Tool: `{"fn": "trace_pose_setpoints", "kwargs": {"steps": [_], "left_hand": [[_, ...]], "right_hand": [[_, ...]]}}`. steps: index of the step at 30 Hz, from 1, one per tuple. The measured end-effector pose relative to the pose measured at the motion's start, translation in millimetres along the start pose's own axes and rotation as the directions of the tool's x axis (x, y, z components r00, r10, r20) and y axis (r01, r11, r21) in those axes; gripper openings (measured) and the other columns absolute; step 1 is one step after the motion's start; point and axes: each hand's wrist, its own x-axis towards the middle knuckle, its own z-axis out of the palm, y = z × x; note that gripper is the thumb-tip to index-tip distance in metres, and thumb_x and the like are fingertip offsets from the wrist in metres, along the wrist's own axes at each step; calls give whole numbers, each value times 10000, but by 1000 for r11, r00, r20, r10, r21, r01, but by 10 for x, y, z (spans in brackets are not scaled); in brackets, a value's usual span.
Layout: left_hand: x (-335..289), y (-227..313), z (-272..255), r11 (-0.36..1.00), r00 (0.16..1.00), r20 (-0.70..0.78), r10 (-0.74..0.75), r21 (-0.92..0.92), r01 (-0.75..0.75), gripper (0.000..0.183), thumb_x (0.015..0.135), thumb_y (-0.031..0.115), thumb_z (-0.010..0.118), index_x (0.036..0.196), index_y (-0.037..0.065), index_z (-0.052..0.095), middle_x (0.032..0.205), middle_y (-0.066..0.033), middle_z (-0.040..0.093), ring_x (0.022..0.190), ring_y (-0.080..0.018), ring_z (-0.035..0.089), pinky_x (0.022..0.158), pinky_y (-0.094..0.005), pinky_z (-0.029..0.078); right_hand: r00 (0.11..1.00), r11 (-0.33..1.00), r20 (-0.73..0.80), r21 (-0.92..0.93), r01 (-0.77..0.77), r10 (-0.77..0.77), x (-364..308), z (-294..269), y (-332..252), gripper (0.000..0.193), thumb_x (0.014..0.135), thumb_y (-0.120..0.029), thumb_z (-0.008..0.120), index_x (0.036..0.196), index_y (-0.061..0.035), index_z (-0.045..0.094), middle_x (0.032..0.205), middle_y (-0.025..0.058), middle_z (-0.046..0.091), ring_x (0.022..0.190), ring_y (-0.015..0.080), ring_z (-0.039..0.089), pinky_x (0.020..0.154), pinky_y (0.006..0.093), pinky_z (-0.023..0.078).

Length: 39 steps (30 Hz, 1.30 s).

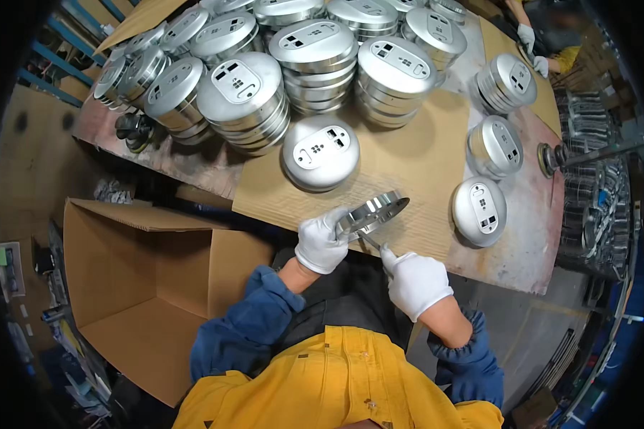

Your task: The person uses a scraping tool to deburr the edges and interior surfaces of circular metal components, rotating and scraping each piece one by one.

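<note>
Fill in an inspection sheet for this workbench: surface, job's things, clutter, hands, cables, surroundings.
Surface: worn, stained table, partly covered by a cardboard sheet.
Job's things: shiny metal ring in the left hand; thin tool in the right, its tip at the ring.
Clutter: stacks of silver round housings crowd the far side; a nearer housing sits on the cardboard.
Hands: left hand and right hand, both white-gloved, both gripping.
Cables: nothing seen.
Surroundings: open cardboard box to the left; rack of metal parts to the right; another person's gloved hands at upper right.
</note>
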Motion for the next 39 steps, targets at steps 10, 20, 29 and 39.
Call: {"fn": "trace_pose_setpoints", "kwargs": {"steps": [10, 20, 29, 39], "left_hand": [[-15, -47, 154, 993, 979, -168, -113, -39, 108, 238, 777, 78, 700, 994, 31, 614, 554, -115, 528, 474, -295, 549, 467, -369, 427], [-56, -69, 120, 990, 975, -175, -136, 6, 139, 219, 841, 185, 688, 975, 28, 616, 512, -112, 485, 453, -309, 518, 452, -379, 408], [-49, -23, 65, 994, 989, -121, 86, -60, -93, 403, 630, 27, 737, 1012, 51, 612, 607, -81, 546, 490, -253, 553, 477, -343, 433], [-54, -50, 80, 980, 977, -133, 168, -86, -180, 428, 588, -12, 713, 1002, 43, 620, 645, -100, 591, 520, -278, 580, 501, -356, 458]], "right_hand": [[992, 998, -123, -59, -34, 26, -106, 445, -162, 577, 770, -110, 531, 1342, -58, 471, 743, 130, 570, 570, 270, 618, 521, 390, 508], [940, 987, -331, 161, -27, 80, -115, 522, 151, 388, 866, -228, 577, 1254, -243, 554, 713, 137, 603, 625, 339, 617, 572, 444, 495], [998, 999, -40, -16, -51, 51, -113, 99, 55, 416, 867, -198, 513, 1282, -206, 545, 785, 124, 637, 701, 319, 643, 618, 427, 504], [1000, 997, -15, -75, 16, -17, -40, 99, 25, 440, 836, -166, 509, 1274, -151, 543, 801, 136, 633, 678, 319, 640, 602, 427, 507]]}}
